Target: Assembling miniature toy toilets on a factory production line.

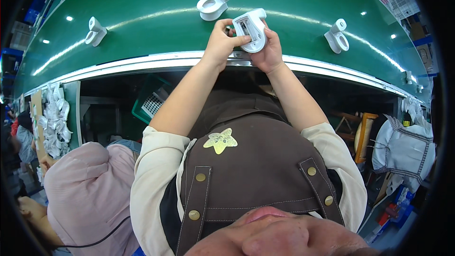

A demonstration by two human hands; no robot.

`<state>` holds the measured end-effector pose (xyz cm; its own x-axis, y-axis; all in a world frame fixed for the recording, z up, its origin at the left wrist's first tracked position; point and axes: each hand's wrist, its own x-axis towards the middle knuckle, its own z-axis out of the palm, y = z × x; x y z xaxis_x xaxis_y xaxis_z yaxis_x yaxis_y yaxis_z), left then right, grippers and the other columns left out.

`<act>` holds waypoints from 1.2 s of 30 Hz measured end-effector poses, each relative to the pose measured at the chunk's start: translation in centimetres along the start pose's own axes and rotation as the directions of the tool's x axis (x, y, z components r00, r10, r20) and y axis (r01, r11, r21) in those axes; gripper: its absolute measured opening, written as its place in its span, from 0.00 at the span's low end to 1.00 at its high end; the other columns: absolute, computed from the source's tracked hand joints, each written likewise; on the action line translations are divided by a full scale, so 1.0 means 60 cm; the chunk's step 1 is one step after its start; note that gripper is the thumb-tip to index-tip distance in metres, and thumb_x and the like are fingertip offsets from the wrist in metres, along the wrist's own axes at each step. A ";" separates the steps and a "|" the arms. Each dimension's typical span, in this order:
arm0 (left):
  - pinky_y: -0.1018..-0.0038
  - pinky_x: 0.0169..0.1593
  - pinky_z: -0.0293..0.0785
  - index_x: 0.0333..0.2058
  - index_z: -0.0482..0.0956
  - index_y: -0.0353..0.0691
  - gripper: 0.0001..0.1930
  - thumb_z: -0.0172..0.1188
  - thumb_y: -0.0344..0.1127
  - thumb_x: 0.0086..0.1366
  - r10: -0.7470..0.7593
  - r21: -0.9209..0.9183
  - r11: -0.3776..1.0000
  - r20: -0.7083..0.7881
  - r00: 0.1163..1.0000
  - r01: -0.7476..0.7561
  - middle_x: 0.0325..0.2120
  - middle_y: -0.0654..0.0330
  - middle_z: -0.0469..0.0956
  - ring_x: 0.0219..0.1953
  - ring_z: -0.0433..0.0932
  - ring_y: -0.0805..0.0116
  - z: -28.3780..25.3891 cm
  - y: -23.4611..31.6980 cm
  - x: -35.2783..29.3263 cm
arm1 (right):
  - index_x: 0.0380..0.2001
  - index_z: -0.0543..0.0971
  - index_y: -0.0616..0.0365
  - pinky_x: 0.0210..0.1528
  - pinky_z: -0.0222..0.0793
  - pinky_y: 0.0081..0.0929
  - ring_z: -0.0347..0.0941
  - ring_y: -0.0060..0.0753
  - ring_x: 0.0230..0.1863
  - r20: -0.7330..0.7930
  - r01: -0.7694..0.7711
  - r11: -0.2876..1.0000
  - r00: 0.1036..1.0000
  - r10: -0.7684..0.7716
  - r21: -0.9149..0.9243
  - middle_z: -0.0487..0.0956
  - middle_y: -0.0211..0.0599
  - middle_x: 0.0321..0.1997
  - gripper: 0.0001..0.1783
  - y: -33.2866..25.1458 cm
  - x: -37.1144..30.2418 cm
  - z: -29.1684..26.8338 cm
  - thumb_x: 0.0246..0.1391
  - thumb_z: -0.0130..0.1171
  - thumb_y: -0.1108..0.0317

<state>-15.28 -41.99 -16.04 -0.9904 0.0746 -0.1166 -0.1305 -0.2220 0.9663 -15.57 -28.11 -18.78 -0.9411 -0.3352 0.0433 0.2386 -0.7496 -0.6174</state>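
Both my hands hold a white toy toilet (258, 38) over the near edge of the green work surface. Its underside faces up, showing a recessed rectangular compartment with metallic parts inside. My left hand (222, 43) is closed on its left side, the thumb reaching into the recess. A small dark thing shows by the left fingers, too hidden to name. From the right, my right hand (269, 50) grips the body. Just beyond my hands another toy toilet (211, 6) stands upright on the green surface.
More toy toilets stand at the left (96, 32) and right (337, 38). A metal rail (175, 59) edges the green surface (151, 24). A co-worker in a pink top (90, 189) is close on my left. Below the edge sits a green basket (144, 102).
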 end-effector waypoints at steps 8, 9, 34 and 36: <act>0.70 0.34 0.66 0.44 0.74 0.41 0.24 0.66 0.46 0.50 0.591 0.863 0.310 0.154 0.792 -0.399 0.23 0.61 0.74 0.28 0.75 0.63 -0.079 0.022 0.051 | 0.51 0.70 0.53 0.37 0.67 0.29 0.73 0.34 0.40 -0.208 0.017 0.988 0.978 0.015 0.151 0.74 0.48 0.47 0.26 -0.002 0.009 0.002 0.56 0.39 0.51; 0.67 0.34 0.66 0.43 0.75 0.44 0.22 0.65 0.45 0.50 0.649 0.926 0.078 0.234 0.724 -0.369 0.24 0.60 0.75 0.29 0.75 0.60 -0.100 0.015 0.079 | 0.52 0.70 0.53 0.38 0.67 0.28 0.73 0.33 0.39 -0.128 -0.007 0.989 0.991 0.026 0.147 0.74 0.48 0.47 0.26 -0.001 0.013 0.000 0.56 0.38 0.51; 0.75 0.41 0.65 0.48 0.65 0.36 0.18 0.51 0.36 0.61 0.478 0.560 0.679 0.154 0.865 -0.475 0.28 0.62 0.68 0.32 0.68 0.70 -0.222 0.061 -0.008 | 0.56 0.64 0.53 0.42 0.68 0.28 0.71 0.35 0.47 -0.115 0.032 0.999 0.993 -0.034 -0.020 0.71 0.54 0.52 0.28 0.052 0.034 0.028 0.56 0.38 0.51; 0.75 0.39 0.67 0.47 0.66 0.36 0.16 0.53 0.35 0.61 0.535 0.481 0.678 0.196 0.822 -0.556 0.28 0.62 0.68 0.31 0.68 0.69 -0.191 0.048 -0.007 | 0.56 0.64 0.54 0.43 0.68 0.28 0.71 0.35 0.47 -0.111 0.033 0.999 0.993 -0.036 -0.029 0.71 0.53 0.52 0.28 0.053 0.034 0.033 0.56 0.38 0.51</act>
<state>-15.76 -53.83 -15.84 -0.8747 0.1334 0.4660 0.4844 0.2757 0.8303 -16.26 -32.33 -19.12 -0.9700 -0.2422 -0.0222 0.2002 -0.7431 -0.6385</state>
